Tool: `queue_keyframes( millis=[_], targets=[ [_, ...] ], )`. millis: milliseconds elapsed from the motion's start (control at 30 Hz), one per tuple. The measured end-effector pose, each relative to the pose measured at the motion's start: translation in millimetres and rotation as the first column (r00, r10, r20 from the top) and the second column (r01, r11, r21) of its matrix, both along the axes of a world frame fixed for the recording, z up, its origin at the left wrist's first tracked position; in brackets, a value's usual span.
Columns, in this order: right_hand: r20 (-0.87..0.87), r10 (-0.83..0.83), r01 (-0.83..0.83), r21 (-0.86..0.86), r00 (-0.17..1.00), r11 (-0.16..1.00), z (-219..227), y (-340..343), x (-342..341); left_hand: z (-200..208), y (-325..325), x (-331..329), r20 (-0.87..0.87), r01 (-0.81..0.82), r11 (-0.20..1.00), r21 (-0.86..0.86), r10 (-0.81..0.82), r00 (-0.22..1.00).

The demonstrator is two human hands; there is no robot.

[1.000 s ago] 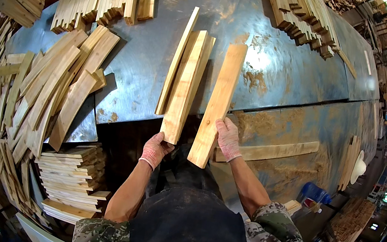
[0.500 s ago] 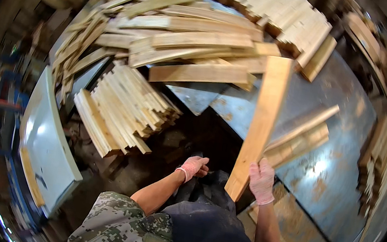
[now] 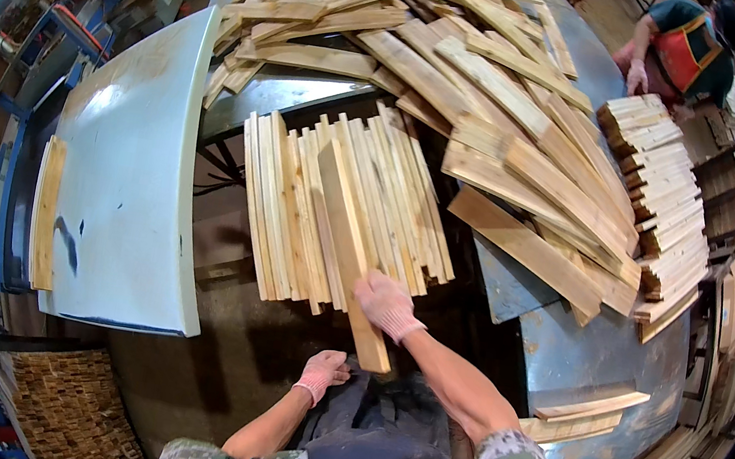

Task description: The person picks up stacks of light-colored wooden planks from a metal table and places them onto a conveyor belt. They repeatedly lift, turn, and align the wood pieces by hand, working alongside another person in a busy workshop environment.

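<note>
My right hand, in a whitish-pink knit glove, is closed round a wooden board near its lower end. The board slants up and away over a row of narrow boards standing close together on edge. Whether it touches that row, I cannot tell. Low in front of my dark apron is my left hand, gloved the same way. Its fingers are curled in and nothing shows in them.
Left stands a pale blue machine table with a wood strip along its edge. Loose boards pile across the metal table. Beyond a stacked row of boards is a co-worker. Two pieces lie at right.
My view has turned left. The right hand has carried the board from over the metal table at right to over the row of narrow boards. My left hand stays low by the apron.
</note>
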State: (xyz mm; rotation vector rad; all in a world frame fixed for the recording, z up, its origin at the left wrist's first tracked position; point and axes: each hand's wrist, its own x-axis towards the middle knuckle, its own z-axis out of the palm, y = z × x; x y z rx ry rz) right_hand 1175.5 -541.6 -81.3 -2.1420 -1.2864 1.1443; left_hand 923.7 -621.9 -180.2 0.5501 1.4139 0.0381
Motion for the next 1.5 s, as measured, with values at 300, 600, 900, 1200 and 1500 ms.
queue_keyframes(
  millis=[300, 600, 900, 1200, 1500],
  targets=[
    [-0.138, 0.014, -0.040, -0.184, 0.990, 0.982, -52, 194, -101, 0, 25, -95, -0.165, -0.202, 0.979, 0.023, 0.203, 0.965],
    [-0.468, -0.084, 0.077, -0.035, 0.879, 0.996, -125, 152, -74, 7, 44, -69, -0.054, -0.127, 0.992, 0.009, 0.128, 0.990],
    [-0.428, 0.042, -0.080, -0.073, 0.903, 0.994, -115, 129, -75, -4, 52, -64, -0.059, -0.134, 0.991, 0.020, 0.135, 0.989],
    [-0.638, -0.126, 0.067, -0.116, 0.760, 0.991, -131, 119, -66, -1, 35, -54, -0.023, -0.030, 0.999, -0.010, 0.030, 0.999],
    [-0.709, -0.252, 0.268, -0.093, 0.659, 0.959, -129, 97, -54, 6, 67, -40, 0.014, 0.017, 0.999, 0.046, -0.017, 1.000]
  ],
)
